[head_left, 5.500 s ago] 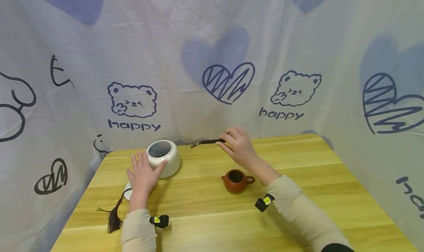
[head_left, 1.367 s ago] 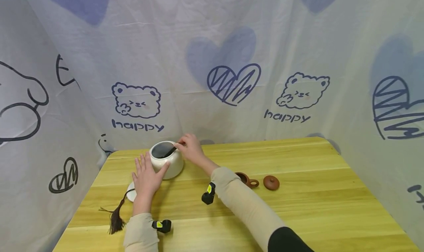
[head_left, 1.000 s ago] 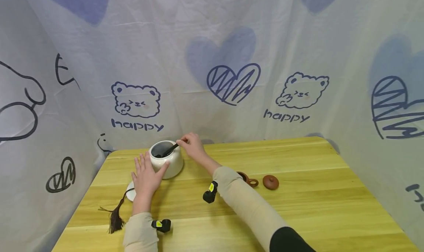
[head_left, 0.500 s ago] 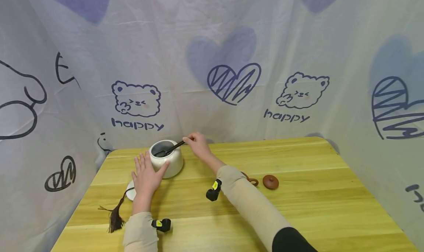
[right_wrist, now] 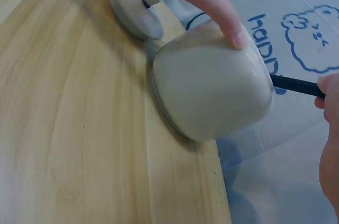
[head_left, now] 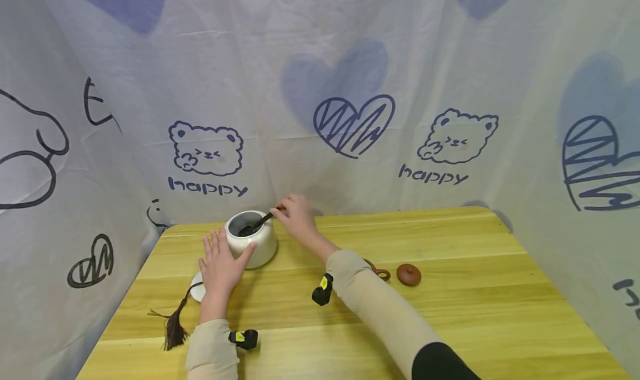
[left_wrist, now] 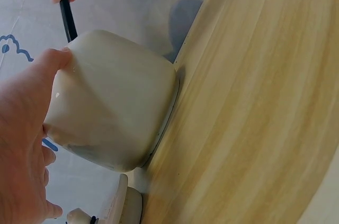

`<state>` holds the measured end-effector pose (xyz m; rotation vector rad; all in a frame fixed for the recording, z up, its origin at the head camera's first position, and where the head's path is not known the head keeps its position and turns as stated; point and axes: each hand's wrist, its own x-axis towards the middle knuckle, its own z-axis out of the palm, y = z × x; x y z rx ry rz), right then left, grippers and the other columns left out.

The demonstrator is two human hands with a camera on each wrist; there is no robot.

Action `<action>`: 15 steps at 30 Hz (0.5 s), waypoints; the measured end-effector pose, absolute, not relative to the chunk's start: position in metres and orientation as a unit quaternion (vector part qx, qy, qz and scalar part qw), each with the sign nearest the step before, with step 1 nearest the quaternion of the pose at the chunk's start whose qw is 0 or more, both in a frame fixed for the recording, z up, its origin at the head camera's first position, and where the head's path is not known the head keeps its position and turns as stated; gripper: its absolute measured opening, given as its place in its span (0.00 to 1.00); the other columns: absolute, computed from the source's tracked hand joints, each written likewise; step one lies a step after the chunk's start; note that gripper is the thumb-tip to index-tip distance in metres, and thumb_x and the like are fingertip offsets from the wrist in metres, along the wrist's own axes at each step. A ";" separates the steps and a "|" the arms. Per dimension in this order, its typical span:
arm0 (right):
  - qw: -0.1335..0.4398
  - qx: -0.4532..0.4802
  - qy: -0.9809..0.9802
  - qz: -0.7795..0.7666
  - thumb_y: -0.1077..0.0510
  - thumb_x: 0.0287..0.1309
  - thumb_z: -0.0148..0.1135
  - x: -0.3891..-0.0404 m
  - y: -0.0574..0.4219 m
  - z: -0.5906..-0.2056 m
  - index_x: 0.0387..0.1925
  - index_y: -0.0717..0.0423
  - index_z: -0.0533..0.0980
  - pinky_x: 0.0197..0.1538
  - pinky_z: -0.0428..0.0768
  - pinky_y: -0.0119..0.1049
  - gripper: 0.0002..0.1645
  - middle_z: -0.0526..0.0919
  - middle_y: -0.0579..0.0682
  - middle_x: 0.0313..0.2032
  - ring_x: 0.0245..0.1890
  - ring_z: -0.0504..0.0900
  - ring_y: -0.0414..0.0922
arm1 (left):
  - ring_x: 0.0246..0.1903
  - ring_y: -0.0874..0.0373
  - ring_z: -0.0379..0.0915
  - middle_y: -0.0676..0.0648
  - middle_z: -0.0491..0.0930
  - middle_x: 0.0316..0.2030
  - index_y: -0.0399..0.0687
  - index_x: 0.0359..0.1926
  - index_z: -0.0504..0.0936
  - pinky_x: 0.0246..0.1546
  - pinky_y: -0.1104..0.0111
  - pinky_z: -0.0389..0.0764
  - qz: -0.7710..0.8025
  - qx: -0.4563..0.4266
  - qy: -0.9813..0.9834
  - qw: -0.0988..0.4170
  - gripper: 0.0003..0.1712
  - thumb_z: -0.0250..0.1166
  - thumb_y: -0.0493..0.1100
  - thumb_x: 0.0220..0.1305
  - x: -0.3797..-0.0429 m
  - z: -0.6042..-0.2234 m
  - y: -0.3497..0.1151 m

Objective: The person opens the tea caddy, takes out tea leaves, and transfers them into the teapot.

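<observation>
A white jar stands at the back left of the table. My left hand rests against its near left side, fingers spread and thumb laid along the front. In the left wrist view the thumb touches the jar just under the rim. My right hand pinches the black handle of a tea scoop above the jar's right rim. The scoop slants down into the jar's mouth, its end low inside near dark contents. Behind my right sleeve, a red-brown teapot is mostly hidden, only its handle side showing.
The teapot's lid lies on the table to the right. A white jar lid with a dark tassel lies partly behind my left hand. A printed cloth hangs right behind the table's back edge.
My right hand has come left from near the teapot and put the tea scoop into the jar. In the last half second it shifted slightly left. The left hand stays in place.
</observation>
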<state>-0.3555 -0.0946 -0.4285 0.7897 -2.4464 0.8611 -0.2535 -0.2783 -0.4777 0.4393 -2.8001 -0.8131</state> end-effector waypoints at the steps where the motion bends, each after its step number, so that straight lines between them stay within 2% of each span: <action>1: 0.230 0.302 -0.883 0.276 0.47 0.63 0.62 -0.354 -0.096 -0.427 0.34 0.53 0.83 0.48 0.74 0.38 0.14 0.82 0.49 0.36 0.40 0.76 0.46 | 0.76 0.41 0.18 0.38 0.28 0.77 0.50 0.78 0.31 0.70 0.33 0.34 -0.274 0.148 -0.945 0.096 0.62 0.46 0.81 0.58 -0.254 -0.478 -0.278; 4: 0.259 0.353 -0.880 0.183 0.44 0.64 0.60 -0.351 -0.099 -0.425 0.36 0.50 0.83 0.49 0.74 0.37 0.14 0.81 0.45 0.38 0.42 0.75 0.44 | 0.76 0.40 0.19 0.37 0.30 0.77 0.50 0.78 0.32 0.70 0.33 0.34 -0.271 0.147 -0.946 0.098 0.63 0.46 0.81 0.58 -0.254 -0.478 -0.278; 6: 0.257 0.380 -0.876 0.148 0.44 0.65 0.59 -0.349 -0.101 -0.423 0.38 0.48 0.82 0.48 0.73 0.37 0.14 0.81 0.44 0.40 0.42 0.73 0.43 | 0.76 0.40 0.19 0.36 0.31 0.77 0.49 0.78 0.32 0.70 0.33 0.35 -0.270 0.148 -0.946 0.100 0.63 0.46 0.81 0.58 -0.254 -0.478 -0.278; 10: 0.215 0.402 -0.879 0.140 0.43 0.66 0.58 -0.346 -0.105 -0.418 0.39 0.47 0.81 0.47 0.71 0.36 0.14 0.80 0.42 0.41 0.42 0.71 0.42 | 0.76 0.40 0.19 0.36 0.31 0.77 0.49 0.78 0.32 0.70 0.32 0.35 -0.270 0.148 -0.946 0.098 0.63 0.46 0.81 0.58 -0.254 -0.478 -0.278; 15: 0.161 0.403 -0.888 0.152 0.44 0.67 0.56 -0.345 -0.108 -0.412 0.41 0.47 0.82 0.49 0.70 0.36 0.15 0.80 0.43 0.42 0.44 0.70 0.43 | 0.76 0.40 0.18 0.38 0.28 0.77 0.49 0.78 0.32 0.70 0.33 0.35 -0.271 0.148 -0.947 0.094 0.63 0.46 0.81 0.58 -0.254 -0.478 -0.278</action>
